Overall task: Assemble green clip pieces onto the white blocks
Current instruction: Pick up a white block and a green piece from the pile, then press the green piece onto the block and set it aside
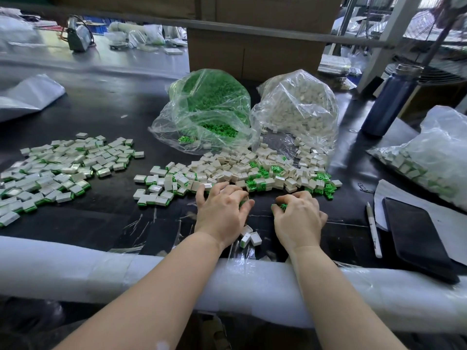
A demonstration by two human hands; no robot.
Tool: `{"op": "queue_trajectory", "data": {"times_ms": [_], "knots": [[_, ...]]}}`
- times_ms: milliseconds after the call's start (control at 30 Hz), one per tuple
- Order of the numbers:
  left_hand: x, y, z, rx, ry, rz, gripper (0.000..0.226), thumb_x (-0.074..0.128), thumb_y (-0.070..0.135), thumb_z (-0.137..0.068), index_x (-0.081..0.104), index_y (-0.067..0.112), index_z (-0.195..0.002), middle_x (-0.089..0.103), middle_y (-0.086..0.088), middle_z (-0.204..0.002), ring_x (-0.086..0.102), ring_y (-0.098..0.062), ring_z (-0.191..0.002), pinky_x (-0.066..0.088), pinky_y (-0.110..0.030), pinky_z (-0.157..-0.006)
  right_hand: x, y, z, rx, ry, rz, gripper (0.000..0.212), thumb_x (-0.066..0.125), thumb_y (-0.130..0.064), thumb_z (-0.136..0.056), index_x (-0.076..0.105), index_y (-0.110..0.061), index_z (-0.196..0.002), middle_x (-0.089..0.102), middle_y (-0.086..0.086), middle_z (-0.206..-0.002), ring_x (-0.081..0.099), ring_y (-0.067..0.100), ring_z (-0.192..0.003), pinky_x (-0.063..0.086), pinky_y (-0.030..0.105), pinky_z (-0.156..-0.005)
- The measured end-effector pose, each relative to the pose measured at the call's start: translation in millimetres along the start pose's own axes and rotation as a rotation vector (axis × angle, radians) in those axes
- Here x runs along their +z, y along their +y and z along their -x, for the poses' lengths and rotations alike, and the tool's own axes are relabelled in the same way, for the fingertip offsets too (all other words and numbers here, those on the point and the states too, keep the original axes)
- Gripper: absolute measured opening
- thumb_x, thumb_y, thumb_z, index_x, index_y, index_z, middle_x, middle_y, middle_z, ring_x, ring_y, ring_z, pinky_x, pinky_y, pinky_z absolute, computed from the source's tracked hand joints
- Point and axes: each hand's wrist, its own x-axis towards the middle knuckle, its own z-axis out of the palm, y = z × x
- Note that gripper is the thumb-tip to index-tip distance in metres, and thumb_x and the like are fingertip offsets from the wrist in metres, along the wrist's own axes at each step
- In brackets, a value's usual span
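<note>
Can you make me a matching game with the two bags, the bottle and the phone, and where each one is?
Things:
1. bag of green clips
2. bag of white blocks
3. blue bottle
4. black phone

Places:
A. lying flat, near right
B. standing, far right
C. middle, left of the other bag
D. middle, right of the other bag

Pairs: 1-C, 2-D, 3-B, 4-A

Green clip pieces (326, 184) and white blocks (225, 168) speckle a black table (106, 117), behind them one clear bag of green (207, 107), one of off-white (295, 109), brown cardboard (252, 54) above, a dark blue bottle (389, 102) at right.
</note>
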Motion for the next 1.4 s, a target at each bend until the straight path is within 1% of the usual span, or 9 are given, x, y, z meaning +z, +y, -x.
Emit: {"op": "queue_trajectory", "data": {"times_ms": [200, 367, 633, 767, 900, 1033, 1133, 1267, 1400], "knots": [[4, -2, -1, -0.037, 0.04, -0.045, 0.04, 0.031, 0.039, -0.099, 0.04, 0.035, -0.138, 0.037, 0.009, -0.133, 0.022, -0.014, -0.125, 0.006, -0.036, -0.108, -1, -1, 1, -0.019, -0.009, -0.008, 0.019, 0.056, -0.029, -0.091, 0.065, -0.027, -0.108, 0.051, -0.003, -0.116, 0.04, 0.018, -0.115, 0.025, 0.034, -0.092], [4, -2, -2, -0.031, 0.053, -0.02, 0.028, 0.039, 0.04, -0.096, 0.052, 0.036, -0.121, 0.039, 0.008, -0.127, 0.024, -0.015, -0.122, 0.007, -0.034, -0.105, -1, -2, 3, -0.067, 0.012, -0.05, 0.012, 0.06, -0.023, -0.089, 0.063, -0.025, -0.101, 0.053, -0.003, -0.113, 0.042, 0.017, -0.112, 0.024, 0.034, -0.094], [-4, 3, 3, 0.031, 0.206, 0.121, 0.013, 0.058, 0.022, -0.09, 0.059, 0.033, -0.096, 0.054, 0.019, -0.081, 0.045, -0.01, -0.094, 0.01, -0.022, -0.081, 0, -1, 3, -0.131, 0.022, -0.115, 0.008, 0.059, -0.016, -0.089, 0.062, -0.022, -0.093, 0.062, -0.006, -0.1, 0.048, 0.017, -0.1, 0.024, 0.031, -0.087], [-8, -1, 2, -0.107, 0.303, 0.231, 0.017, 0.062, 0.021, -0.087, 0.065, 0.027, -0.103, 0.06, 0.014, -0.088, 0.045, -0.014, -0.097, 0.014, -0.024, -0.076, -1, -4, 6, -0.267, 0.013, -0.205, 0.011, 0.057, -0.012, -0.09, 0.063, -0.022, -0.091, 0.065, -0.006, -0.087, 0.051, 0.016, -0.092, 0.018, 0.027, -0.075], [-10, -3, 3, -0.203, 0.346, 0.337, 0.012, 0.062, 0.019, -0.088, 0.067, 0.022, -0.098, 0.063, 0.009, -0.096, 0.043, -0.014, -0.099, 0.017, -0.024, -0.078, 0, -8, 10, -0.467, 0.006, -0.217, 0.031, 0.053, -0.006, -0.093, 0.072, -0.03, -0.099, 0.064, -0.012, -0.092, 0.045, 0.012, -0.089, 0.018, 0.028, -0.074], [-11, -3, 3, -0.198, 0.343, 0.383, 0.011, 0.062, 0.019, -0.088, 0.067, 0.02, -0.098, 0.064, 0.006, -0.097, 0.045, -0.017, -0.1, 0.027, -0.028, -0.082, 2, -11, 9, -0.592, -0.09, -0.117, 0.048, 0.048, 0.001, -0.091, 0.069, -0.039, -0.108, 0.056, -0.013, -0.094, 0.037, 0.011, -0.088, 0.017, 0.029, -0.076], [-11, -4, 4, -0.17, 0.352, 0.428, 0.01, 0.063, 0.016, -0.087, 0.068, 0.018, -0.095, 0.057, 0.011, -0.088, 0.042, -0.012, -0.094, 0.036, -0.033, -0.088, 4, -10, 7, -0.579, -0.119, -0.043, 0.052, 0.043, 0.0, -0.092, 0.065, -0.042, -0.113, 0.051, -0.011, -0.096, 0.032, 0.01, -0.09, 0.015, 0.029, -0.078], [-10, -4, 4, -0.141, 0.331, 0.464, 0.01, 0.062, 0.014, -0.088, 0.068, 0.017, -0.095, 0.057, 0.011, -0.087, 0.041, -0.01, -0.093, 0.035, -0.019, -0.08, 4, -8, 6, -0.51, -0.093, -0.008, 0.053, 0.04, -0.002, -0.092, 0.062, -0.043, -0.117, 0.046, -0.011, -0.096, 0.035, 0.012, -0.095, 0.016, 0.029, -0.081], [-12, -2, 5, -0.111, 0.285, 0.57, 0.013, 0.061, 0.008, -0.088, 0.064, 0.02, -0.092, 0.054, 0.021, -0.077, 0.056, -0.007, -0.078, 0.044, -0.011, -0.072, 5, -6, 4, -0.445, -0.001, -0.094, 0.045, 0.044, 0.0, -0.092, 0.065, -0.031, -0.117, 0.059, -0.005, -0.1, 0.046, 0.017, -0.101, 0.026, 0.03, -0.084]]}}
